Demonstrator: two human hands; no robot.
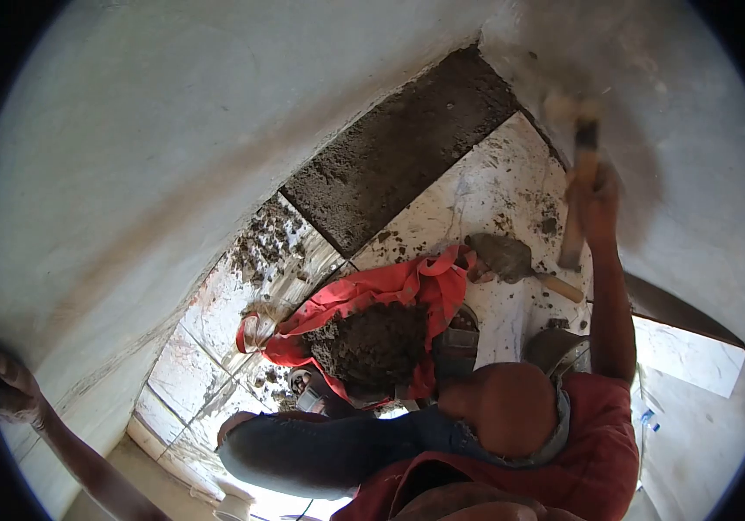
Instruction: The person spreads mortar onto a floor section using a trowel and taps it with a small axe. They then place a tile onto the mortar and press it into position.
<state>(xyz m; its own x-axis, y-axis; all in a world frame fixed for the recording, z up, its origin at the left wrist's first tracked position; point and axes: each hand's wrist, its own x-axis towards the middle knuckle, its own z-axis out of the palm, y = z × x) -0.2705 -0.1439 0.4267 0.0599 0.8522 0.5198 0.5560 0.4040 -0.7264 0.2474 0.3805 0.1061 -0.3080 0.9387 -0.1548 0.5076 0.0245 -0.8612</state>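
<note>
My right hand [596,204] is raised at the upper right, wrapped round the wooden handle of a hammer [574,239]. The hammer's upper end is smeared by motion in front of the wall. Far to the left, my left hand [18,395] is at the other wall, thumb apart from the fingers, partly lost in the dark rim. Below the hammer, a trowel [507,259] with a wooden handle lies on a mortar-smeared tile [451,208]. Between my legs, a red cloth [364,286] surrounds a heap of wet mortar [368,343].
A strip of dark mortar bed [398,148] runs along the wall into the corner. Dirty white tiles [186,369] with mortar crumbs lie at the left. My bare knee [511,408] and jeans [329,451] fill the near side. A white tile piece [685,352] is at the right.
</note>
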